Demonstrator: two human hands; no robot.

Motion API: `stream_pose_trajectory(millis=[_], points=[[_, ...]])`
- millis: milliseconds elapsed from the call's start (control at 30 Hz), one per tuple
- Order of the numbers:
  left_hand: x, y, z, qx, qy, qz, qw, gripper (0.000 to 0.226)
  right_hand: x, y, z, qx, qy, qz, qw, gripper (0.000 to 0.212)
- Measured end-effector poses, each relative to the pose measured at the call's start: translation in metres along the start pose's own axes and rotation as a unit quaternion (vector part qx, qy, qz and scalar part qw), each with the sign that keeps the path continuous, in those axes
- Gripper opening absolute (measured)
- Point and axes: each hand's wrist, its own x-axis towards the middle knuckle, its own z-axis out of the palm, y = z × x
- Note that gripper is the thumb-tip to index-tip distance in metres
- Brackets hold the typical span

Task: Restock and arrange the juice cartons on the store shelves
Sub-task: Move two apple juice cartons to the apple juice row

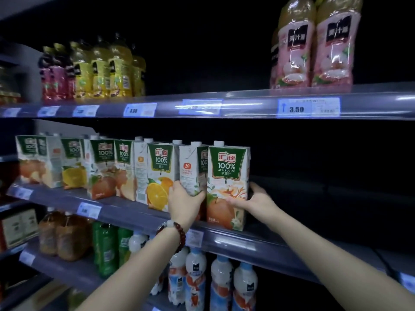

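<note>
Left hand grips a side-turned carton; right hand clasps the apple carton.
Both cartons stand upright on the middle shelf, touching, the apple carton rightmost in the row, just right of the orange carton.

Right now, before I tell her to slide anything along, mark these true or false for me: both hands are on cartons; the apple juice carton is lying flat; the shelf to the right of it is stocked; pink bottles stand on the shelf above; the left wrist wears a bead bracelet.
1. Both hands are on cartons: true. The left hand grips the turned carton; the right hand holds the apple juice carton.
2. The apple juice carton lies flat: false. It stands upright.
3. The shelf to its right is stocked: false. No cartons show there.
4. Pink bottles stand on the upper shelf: true.
5. The left wrist wears a bead bracelet: true.
</note>
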Motion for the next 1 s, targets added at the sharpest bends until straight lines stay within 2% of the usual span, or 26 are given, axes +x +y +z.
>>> stream_pose_trajectory(millis=[200, 267, 367, 433, 533, 733, 867, 1000], points=[[0.012, -0.006, 0.006, -0.082, -0.059, 0.01, 0.995, 0.055, -0.009, -0.003, -0.021, 0.038, -0.021, 0.026, 0.999, 0.094], [0.015, -0.007, 0.011, -0.108, -0.063, 0.0, 0.992, 0.057, -0.009, -0.003, -0.014, 0.084, -0.028, 0.037, 0.995, 0.086], [0.018, -0.007, 0.013, -0.134, -0.04, -0.025, 0.99, 0.053, -0.007, -0.004, 0.0, 0.178, 0.012, 0.044, 0.983, 0.066], [0.021, -0.008, 0.015, -0.176, -0.055, -0.043, 0.982, 0.048, -0.008, -0.007, 0.003, 0.22, 0.029, 0.04, 0.974, 0.06], [0.019, -0.008, 0.019, -0.275, -0.105, -0.055, 0.954, 0.051, -0.011, -0.011, -0.002, 0.244, 0.055, 0.036, 0.968, 0.059], [0.015, 0.008, 0.03, -0.398, -0.198, -0.068, 0.893, 0.058, -0.034, -0.02, -0.041, 0.193, 0.136, 0.018, 0.972, 0.059], [0.011, 0.023, 0.036, -0.452, -0.27, -0.06, 0.848, 0.075, -0.057, -0.027, -0.068, 0.178, 0.194, 0.016, 0.965, 0.061], [-0.002, 0.041, 0.046, -0.461, -0.341, -0.042, 0.818, 0.068, -0.085, -0.035, -0.093, 0.174, 0.253, 0.009, 0.952, 0.068]])
